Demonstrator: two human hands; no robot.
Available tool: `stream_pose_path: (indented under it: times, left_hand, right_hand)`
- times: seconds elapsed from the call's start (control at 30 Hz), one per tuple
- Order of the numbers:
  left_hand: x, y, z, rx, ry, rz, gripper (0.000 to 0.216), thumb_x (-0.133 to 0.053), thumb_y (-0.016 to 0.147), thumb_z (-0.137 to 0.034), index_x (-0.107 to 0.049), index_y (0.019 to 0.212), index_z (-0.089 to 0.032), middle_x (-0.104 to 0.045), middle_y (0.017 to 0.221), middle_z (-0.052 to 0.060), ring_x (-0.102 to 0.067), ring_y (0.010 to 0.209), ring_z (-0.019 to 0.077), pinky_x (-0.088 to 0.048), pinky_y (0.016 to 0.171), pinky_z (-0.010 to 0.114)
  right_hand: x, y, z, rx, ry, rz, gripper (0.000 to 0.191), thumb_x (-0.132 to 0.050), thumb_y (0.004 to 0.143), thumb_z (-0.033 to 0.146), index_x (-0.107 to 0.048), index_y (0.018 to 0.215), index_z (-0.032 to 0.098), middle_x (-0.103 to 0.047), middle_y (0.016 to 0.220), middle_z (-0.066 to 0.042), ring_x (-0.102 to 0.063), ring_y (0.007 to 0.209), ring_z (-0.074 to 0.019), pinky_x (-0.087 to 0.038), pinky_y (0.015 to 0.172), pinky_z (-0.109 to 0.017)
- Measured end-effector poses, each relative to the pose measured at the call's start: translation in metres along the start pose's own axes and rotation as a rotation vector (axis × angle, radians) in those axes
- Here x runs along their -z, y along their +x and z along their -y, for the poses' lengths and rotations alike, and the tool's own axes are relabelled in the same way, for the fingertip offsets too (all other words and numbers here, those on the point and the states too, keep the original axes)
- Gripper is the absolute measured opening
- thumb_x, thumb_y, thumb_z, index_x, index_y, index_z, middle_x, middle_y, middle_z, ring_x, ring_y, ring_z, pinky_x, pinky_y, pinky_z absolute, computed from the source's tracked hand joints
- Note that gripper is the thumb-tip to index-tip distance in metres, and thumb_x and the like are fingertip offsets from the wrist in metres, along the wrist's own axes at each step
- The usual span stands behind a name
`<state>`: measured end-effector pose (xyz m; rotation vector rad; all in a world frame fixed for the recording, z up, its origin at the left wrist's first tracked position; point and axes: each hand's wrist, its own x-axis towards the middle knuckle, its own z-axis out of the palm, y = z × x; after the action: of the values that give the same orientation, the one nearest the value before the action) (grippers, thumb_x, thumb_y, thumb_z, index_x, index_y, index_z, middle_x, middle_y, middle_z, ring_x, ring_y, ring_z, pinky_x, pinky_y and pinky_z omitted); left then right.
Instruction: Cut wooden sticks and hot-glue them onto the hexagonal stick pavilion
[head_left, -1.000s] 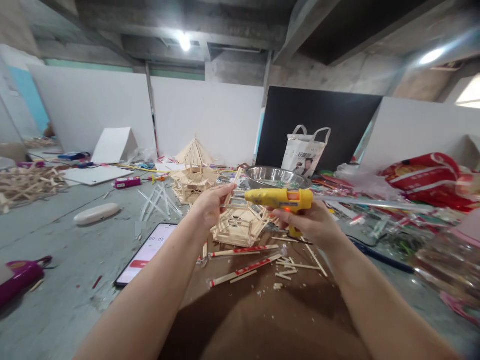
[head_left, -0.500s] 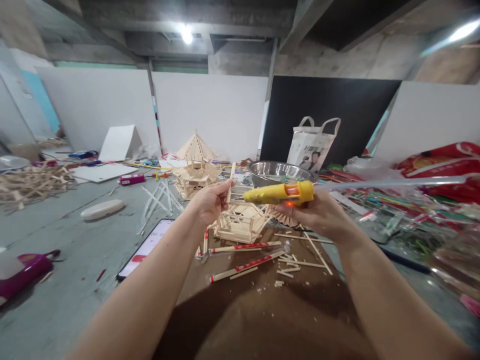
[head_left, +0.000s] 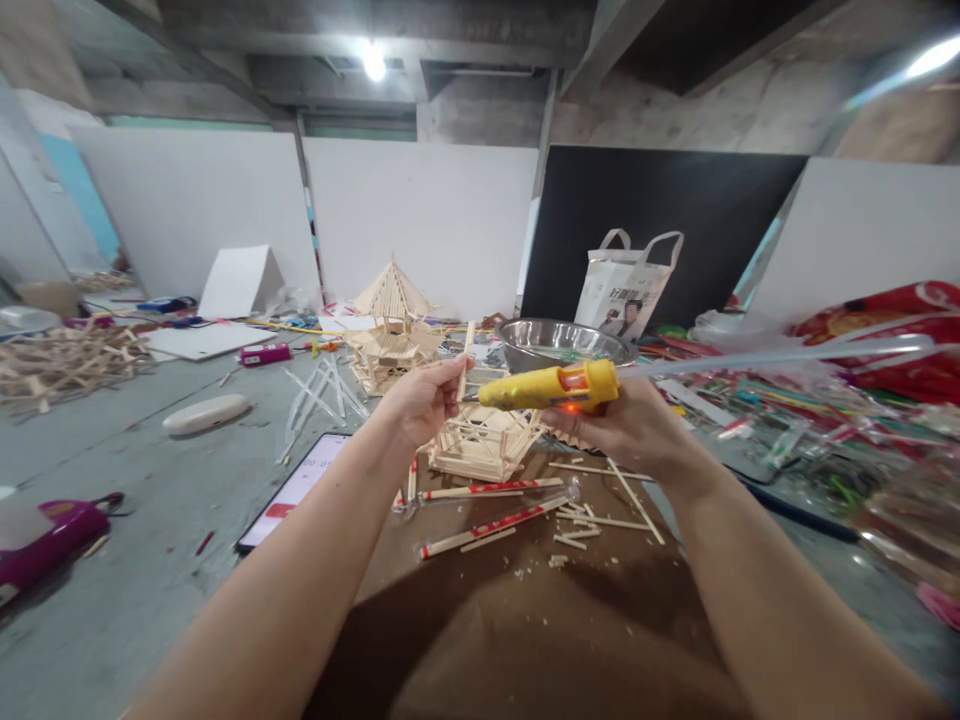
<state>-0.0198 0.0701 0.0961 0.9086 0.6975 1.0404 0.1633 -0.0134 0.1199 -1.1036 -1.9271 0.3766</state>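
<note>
My left hand (head_left: 418, 400) pinches a short wooden stick (head_left: 464, 358), held upright above a hexagonal stick frame (head_left: 484, 443). My right hand (head_left: 626, 430) grips a yellow glue gun (head_left: 551, 387) with a clear glue rod (head_left: 772, 358) trailing off to the right. The gun's nozzle points left and meets the stick near my left fingertips. An orange light glows on the gun's underside. A finished stick pavilion (head_left: 391, 325) stands further back.
Brown board (head_left: 525, 600) under my arms carries wrapped chopsticks (head_left: 487, 528) and stick scraps. A phone (head_left: 296, 490) lies at left, a steel bowl (head_left: 564, 345) and a white tote bag (head_left: 626, 285) behind. Colourful packaging clutter (head_left: 810, 420) fills the right; a purple object (head_left: 49, 535) sits far left.
Both hands rose slightly and the glue gun tilted, its nozzle dipping toward the stick. The camera shifted a little; the stick stays pinched in my left hand.
</note>
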Motion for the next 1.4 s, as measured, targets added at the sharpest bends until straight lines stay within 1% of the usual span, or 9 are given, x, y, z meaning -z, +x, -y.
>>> stream_pose_path:
  times: [0.17, 0.53, 0.73, 0.9, 1.17, 1.4]
  left_hand:
    - [-0.0016, -0.0016, -0.0009, -0.001, 0.004, -0.013, 0.012, -0.058, 0.065, -0.026, -0.06, 0.064, -0.014, -0.044, 0.048, -0.002, -0.037, 0.042, 0.0042, -0.025, 0.042, 0.02]
    - [0.0018, 0.0005, 0.0005, -0.024, 0.026, 0.023, 0.015, -0.061, 0.062, -0.029, -0.061, 0.067, -0.014, -0.045, 0.051, -0.002, -0.037, 0.044, 0.0043, -0.024, 0.042, 0.019]
    - [0.0012, 0.0001, 0.0007, -0.042, 0.045, 0.036, 0.016, -0.062, 0.061, -0.029, -0.061, 0.067, -0.014, -0.043, 0.05, -0.002, -0.037, 0.044, 0.0039, -0.023, 0.041, 0.019]
    - [0.0017, 0.0002, 0.001, -0.049, 0.066, 0.033, 0.015, -0.062, 0.062, -0.029, -0.061, 0.066, -0.015, -0.045, 0.051, -0.002, -0.037, 0.044, 0.004, -0.024, 0.043, 0.02]
    - [0.0024, 0.0008, 0.0019, -0.057, 0.087, 0.038, 0.016, -0.063, 0.06, -0.03, -0.061, 0.066, -0.015, -0.045, 0.051, -0.002, -0.036, 0.044, 0.0045, -0.023, 0.043, 0.02]
    - [0.0039, 0.0016, 0.0024, -0.067, 0.104, 0.046, 0.019, -0.064, 0.058, -0.032, -0.061, 0.067, -0.015, -0.045, 0.052, -0.002, -0.036, 0.045, 0.0048, -0.022, 0.044, 0.02]
  right_hand:
    - [-0.0009, 0.0, -0.0005, -0.005, 0.002, -0.015, 0.019, -0.061, 0.06, 0.027, -0.062, 0.074, 0.014, -0.056, 0.062, 0.0, -0.049, 0.055, -0.0096, -0.044, 0.049, -0.021]
    - [-0.0022, 0.0006, 0.0008, 0.005, 0.032, -0.012, 0.019, -0.06, 0.061, 0.027, -0.063, 0.074, 0.014, -0.057, 0.063, -0.001, -0.052, 0.058, -0.0113, -0.045, 0.053, -0.023]
    - [-0.0014, 0.0008, 0.0015, -0.004, 0.022, -0.007, 0.018, -0.061, 0.06, 0.027, -0.063, 0.073, 0.015, -0.056, 0.06, 0.0, -0.052, 0.056, -0.011, -0.046, 0.052, -0.023]
    - [-0.0008, 0.0003, -0.0009, -0.002, 0.009, -0.007, 0.022, -0.061, 0.06, 0.028, -0.063, 0.077, 0.015, -0.057, 0.063, 0.0, -0.052, 0.059, -0.0119, -0.046, 0.054, -0.023]
    - [-0.0002, -0.0001, -0.0009, 0.011, -0.009, -0.005, 0.018, -0.061, 0.06, 0.028, -0.062, 0.073, 0.015, -0.056, 0.061, 0.001, -0.051, 0.057, -0.0106, -0.045, 0.052, -0.022]
    - [0.0002, 0.0005, -0.0005, 0.018, -0.032, 0.001, 0.021, -0.061, 0.06, 0.03, -0.062, 0.073, 0.014, -0.055, 0.06, 0.0, -0.05, 0.056, -0.0104, -0.044, 0.052, -0.022]
